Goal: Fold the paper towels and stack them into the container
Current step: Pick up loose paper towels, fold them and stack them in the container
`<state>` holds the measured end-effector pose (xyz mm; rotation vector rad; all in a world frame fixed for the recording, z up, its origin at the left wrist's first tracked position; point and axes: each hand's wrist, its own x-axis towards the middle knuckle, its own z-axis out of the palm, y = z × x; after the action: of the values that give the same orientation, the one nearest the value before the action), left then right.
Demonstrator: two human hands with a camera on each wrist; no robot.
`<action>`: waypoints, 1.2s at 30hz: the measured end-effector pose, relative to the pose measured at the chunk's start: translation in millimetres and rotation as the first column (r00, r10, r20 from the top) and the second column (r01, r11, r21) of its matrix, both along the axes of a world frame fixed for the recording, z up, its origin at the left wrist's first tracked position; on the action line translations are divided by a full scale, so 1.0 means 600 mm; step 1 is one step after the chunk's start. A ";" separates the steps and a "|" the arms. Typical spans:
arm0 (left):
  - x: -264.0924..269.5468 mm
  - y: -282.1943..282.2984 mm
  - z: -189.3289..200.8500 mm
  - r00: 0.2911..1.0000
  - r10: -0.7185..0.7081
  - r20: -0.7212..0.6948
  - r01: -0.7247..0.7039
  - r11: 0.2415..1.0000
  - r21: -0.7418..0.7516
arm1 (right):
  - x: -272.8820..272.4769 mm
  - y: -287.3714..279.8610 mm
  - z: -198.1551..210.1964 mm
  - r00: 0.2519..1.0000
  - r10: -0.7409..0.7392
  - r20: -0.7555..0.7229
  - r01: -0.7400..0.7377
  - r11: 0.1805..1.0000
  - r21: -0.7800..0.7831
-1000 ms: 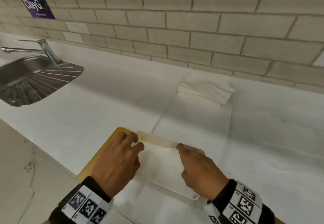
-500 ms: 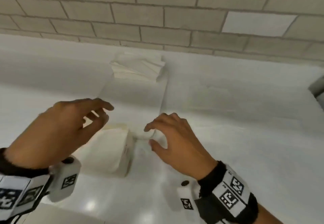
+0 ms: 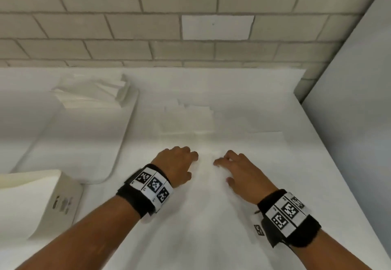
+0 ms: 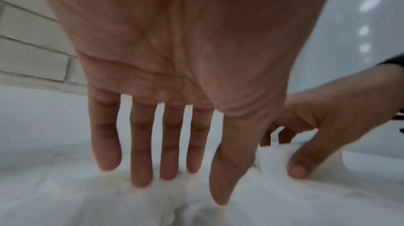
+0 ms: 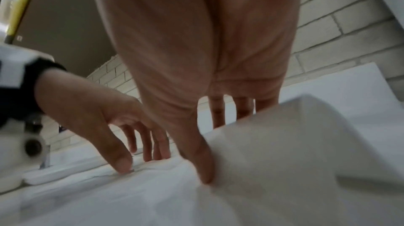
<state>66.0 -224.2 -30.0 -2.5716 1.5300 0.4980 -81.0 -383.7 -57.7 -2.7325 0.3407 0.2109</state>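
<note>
Paper towels, white and thin: one loose sheet [image 3: 211, 185] lies flat on the white counter [image 3: 317, 164] near its front edge, right under both hands, likely spread so it can be creased cleanly. A messy pile of unfolded white towels [image 3: 93, 94] sits at the back end of a flat white board [image 3: 84, 142] toward the counter's back-left, prob. the supply. More flat sheets [image 3: 186, 119] lie mid-counter, beyond the hands and toward the brick wall [image 3: 127, 26]. The cream rectangular plastic container [image 3: 38, 197] stands at the front-left edge, close to the left arm, handy for stacking; contents not visible.

Left hand [image 3: 175, 164]: fingers nearly straight and spread, tips [image 4: 140, 174] down on the sheet, holding nothing; looks like it's pinning the paper so it won't slide. Right hand [image 3: 239, 170]: fingers lightly curled, thumb [image 5: 203, 165] pressed on the sheet, and a fold of paper [image 5: 306, 134] curls up beside the thumb and in front of the fingers. Whether it's truly pinched btwn thumb and fingers I can't tell; blur hides the contact.

Judgement: start of a fold on this sheet, w/ the left anchoring and the right lifting an edge. Thin paper, so it may wrinkle or drag if the anchor slips.
</note>
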 end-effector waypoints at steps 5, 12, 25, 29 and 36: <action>0.014 -0.010 -0.024 0.986 -0.050 0.161 0.060 0.997 -0.058 | -0.004 -0.018 0.015 0.994 -0.016 0.112 0.006 0.997 0.083; 0.031 0.008 0.039 0.995 0.094 -0.037 -0.098 0.812 -0.575 | -0.037 -0.045 0.127 0.818 -0.376 0.435 0.168 0.879 0.446; 0.076 0.002 0.213 0.882 -0.012 -0.471 -0.341 0.674 -0.655 | -0.034 -0.045 0.219 0.809 -0.150 0.568 -0.298 0.728 0.617; 0.055 -0.014 0.224 0.780 -0.179 -0.599 -0.278 0.759 -0.588 | 0.018 -0.031 0.195 0.808 -0.213 0.549 -0.315 0.631 0.709; 0.058 -0.023 0.191 0.438 -0.175 -0.882 -0.746 0.477 -0.465 | 0.080 -0.022 0.177 0.626 -0.585 0.515 -0.192 0.525 0.829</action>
<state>100.7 -238.3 84.4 -3.7962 1.6946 1.7969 -33.1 -396.9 48.5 -1.5240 0.2350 -0.7029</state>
